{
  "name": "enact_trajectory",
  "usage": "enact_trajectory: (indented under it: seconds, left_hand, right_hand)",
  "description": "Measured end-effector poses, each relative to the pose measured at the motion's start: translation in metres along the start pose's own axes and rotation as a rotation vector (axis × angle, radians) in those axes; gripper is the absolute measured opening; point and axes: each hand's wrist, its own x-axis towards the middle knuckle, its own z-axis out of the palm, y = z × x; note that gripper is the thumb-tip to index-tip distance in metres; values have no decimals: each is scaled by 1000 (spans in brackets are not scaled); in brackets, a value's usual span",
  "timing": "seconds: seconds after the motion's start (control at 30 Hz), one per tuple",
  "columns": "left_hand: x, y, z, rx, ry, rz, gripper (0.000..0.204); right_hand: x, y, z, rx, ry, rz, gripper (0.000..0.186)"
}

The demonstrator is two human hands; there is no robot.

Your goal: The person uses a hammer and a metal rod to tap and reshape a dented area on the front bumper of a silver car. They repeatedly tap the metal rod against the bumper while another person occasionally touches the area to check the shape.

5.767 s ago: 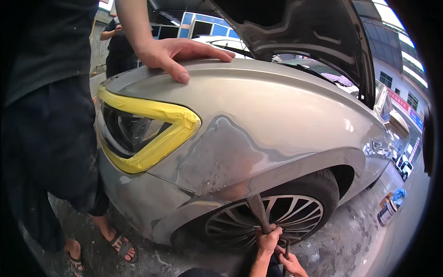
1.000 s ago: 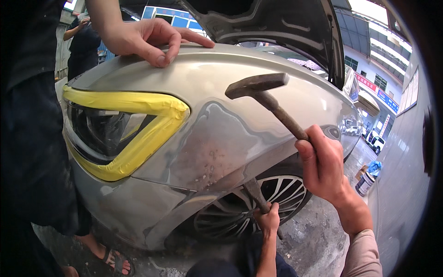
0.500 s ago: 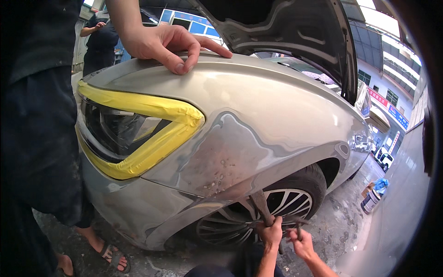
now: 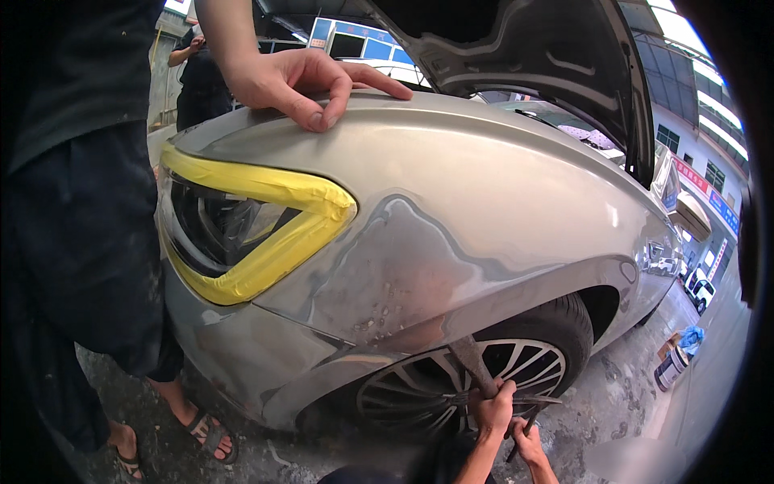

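Note:
My left hand [image 4: 493, 407] is closed round a thick metal bar [image 4: 472, 365], which slants up to the lip of the front wheel arch, its upper end against the underside of the fender edge. Just right of it, my right hand [image 4: 528, 444] grips a hammer [image 4: 538, 400] with a slim, pointed head, held close beside my left hand. Whether the hammer touches the bar cannot be made out. Above both hands, the grey-beige fender [image 4: 500, 185] carries a sanded patch [image 4: 395, 266] with bare, pitted metal. Behind my hands is the spoked wheel [image 4: 520, 363].
A co-worker's hand [image 4: 310, 85] rests on the fender top; that person stands at left in dark clothes and sandals [image 4: 211, 436]. Yellow tape [image 4: 334, 206] frames the headlight [image 4: 222, 218]. The hood [image 4: 524, 56] is raised. A paint can [image 4: 671, 369] stands on the floor at right.
My right hand has moved down and in toward my left hand, bringing the hammer head near the bar. The whole view has shifted slightly; the left hand keeps its grip on the bar.

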Motion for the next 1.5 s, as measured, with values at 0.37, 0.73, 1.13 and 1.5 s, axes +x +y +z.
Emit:
enact_trajectory:
  seconds: [0.37,0.73,1.13,1.5]
  left_hand:
    - [3,10,-13,-29,-61,-36,31]
    - [4,17,-31,-133,-221,-155,30]
    - [-1,20,-24,-83,-73,-13,33]
    - [4,25,-35,-178,-286,-147,28]
  right_hand:
    - [10,20,11,5,-16,70,57]
    - [16,22,56,347,192,83,43]
    - [18,42,69,298,405,-96,45]
    - [21,40,85,167,449,-215,36]
